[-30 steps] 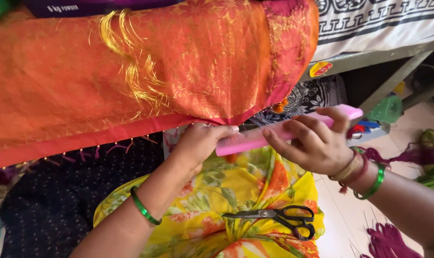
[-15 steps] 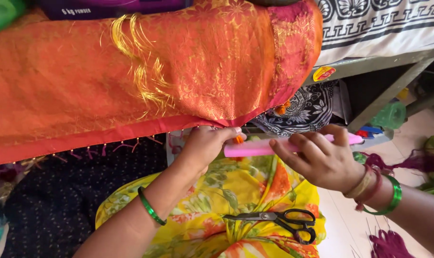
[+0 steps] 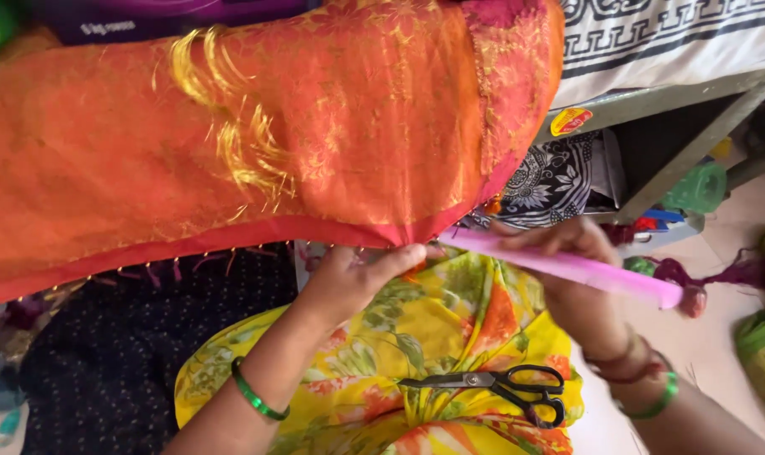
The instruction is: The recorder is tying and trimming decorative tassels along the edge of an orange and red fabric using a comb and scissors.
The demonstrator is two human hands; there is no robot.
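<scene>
Two hands at work over a lap draped in yellow floral cloth (image 3: 450, 337), where black-handled scissors (image 3: 500, 386) lie flat, untouched. Left hand (image 3: 357, 274), green bangle (image 3: 256, 396) on the wrist, pinches the red lower edge of the orange sari (image 3: 273, 143). Right hand (image 3: 567, 270) grips a pink comb (image 3: 567, 268), its near end touching that same edge just beside the left fingertips. Beyond, the sari hangs in a broad sweep, yellow threads (image 3: 231, 126) trailing across it.
</scene>
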